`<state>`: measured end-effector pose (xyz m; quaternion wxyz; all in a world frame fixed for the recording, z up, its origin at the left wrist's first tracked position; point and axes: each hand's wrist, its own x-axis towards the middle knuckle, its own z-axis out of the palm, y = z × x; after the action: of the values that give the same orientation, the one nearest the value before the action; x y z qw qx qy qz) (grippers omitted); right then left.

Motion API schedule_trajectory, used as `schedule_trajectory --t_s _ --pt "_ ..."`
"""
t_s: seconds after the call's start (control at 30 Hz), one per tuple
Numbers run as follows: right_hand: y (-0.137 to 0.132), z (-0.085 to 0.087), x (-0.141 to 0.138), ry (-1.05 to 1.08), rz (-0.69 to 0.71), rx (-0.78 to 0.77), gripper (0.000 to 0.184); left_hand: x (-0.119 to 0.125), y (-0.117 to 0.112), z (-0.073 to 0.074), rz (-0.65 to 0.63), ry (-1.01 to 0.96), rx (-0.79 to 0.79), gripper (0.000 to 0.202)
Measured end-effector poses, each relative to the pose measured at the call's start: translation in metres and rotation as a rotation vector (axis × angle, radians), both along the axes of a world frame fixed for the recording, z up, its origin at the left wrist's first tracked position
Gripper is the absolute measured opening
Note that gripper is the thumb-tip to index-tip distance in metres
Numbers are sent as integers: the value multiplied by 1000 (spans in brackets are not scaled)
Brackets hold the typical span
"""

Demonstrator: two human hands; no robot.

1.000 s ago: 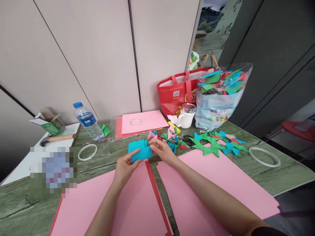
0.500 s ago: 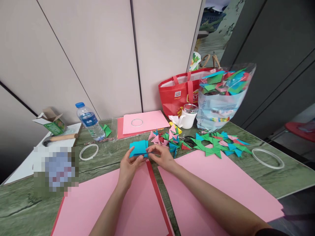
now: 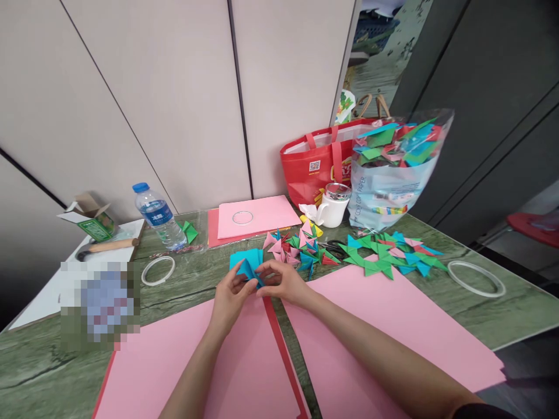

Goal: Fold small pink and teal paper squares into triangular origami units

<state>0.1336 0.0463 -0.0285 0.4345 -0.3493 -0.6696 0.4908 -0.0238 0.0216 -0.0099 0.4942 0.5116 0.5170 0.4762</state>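
Observation:
A folded blue paper square point(image 3: 247, 262) sits between both hands, a little above the green table point(image 3: 192, 288). My left hand point(image 3: 230, 297) pinches its near left corner, thumb on top. My right hand point(image 3: 283, 282) pinches its right edge with closed fingertips. Both hands hover over the gap between two large pink sheets point(image 3: 393, 331), where a red strip point(image 3: 282, 355) shows. Just beyond the hands lies a heap of small folded paper pieces point(image 3: 299, 244) in pink, green, red and blue.
Folded green and blue stars point(image 3: 388, 256) lie to the right, near a white ring point(image 3: 476, 278). A white mug point(image 3: 332, 208), a red bag point(image 3: 317, 166) and a clear bag of paper pieces point(image 3: 393, 174) stand behind. A water bottle point(image 3: 156, 215), another ring point(image 3: 157, 269) and a small box point(image 3: 89, 218) are left.
The blue paper went from held open and flat to folded smaller and more upright. Both hands have drawn closer together around it.

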Motion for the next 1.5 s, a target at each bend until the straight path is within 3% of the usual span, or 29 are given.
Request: schedule_trajectory --t_s 0.07,0.2,0.33,0.47,0.6,0.7,0.83,0.93,1.0,1.13,1.33,1.43,1.5 --pt "0 0 0 25 8 -37 43 0 0 0 -25 -14 7 60" --pt "4 -2 0 64 -57 -23 31 -1 1 1 -102 -80 49 55" --pt "7 -6 -2 89 -140 -44 26 -2 1 1 -31 -75 41 65" --pt "6 -6 -2 41 -128 -48 20 -4 0 1 10 -50 -8 69" --pt "8 -7 0 130 -155 -120 31 -5 0 1 -5 -127 -57 65" --pt "11 -7 4 197 -157 -126 35 -7 2 -1 -24 -188 -76 50" --pt "12 -2 10 133 -14 -112 14 -12 5 -2 11 -240 -74 37" --pt "9 2 13 38 165 -82 17 -16 6 -2 54 -274 -91 37" --pt "7 4 12 -8 189 -21 23 -17 6 0 43 -292 -114 38" --pt "6 4 8 57 85 30 20 -13 3 5 -45 -294 -122 37" --pt "11 -6 5 184 -148 -110 21 -5 -1 11 -173 -343 -67 55" --pt "9 -7 3 202 -168 -153 22 -5 -2 9 -114 -234 -43 64" --pt "7 -6 1 227 -151 -179 24 -5 -1 6 -65 -208 -44 57"
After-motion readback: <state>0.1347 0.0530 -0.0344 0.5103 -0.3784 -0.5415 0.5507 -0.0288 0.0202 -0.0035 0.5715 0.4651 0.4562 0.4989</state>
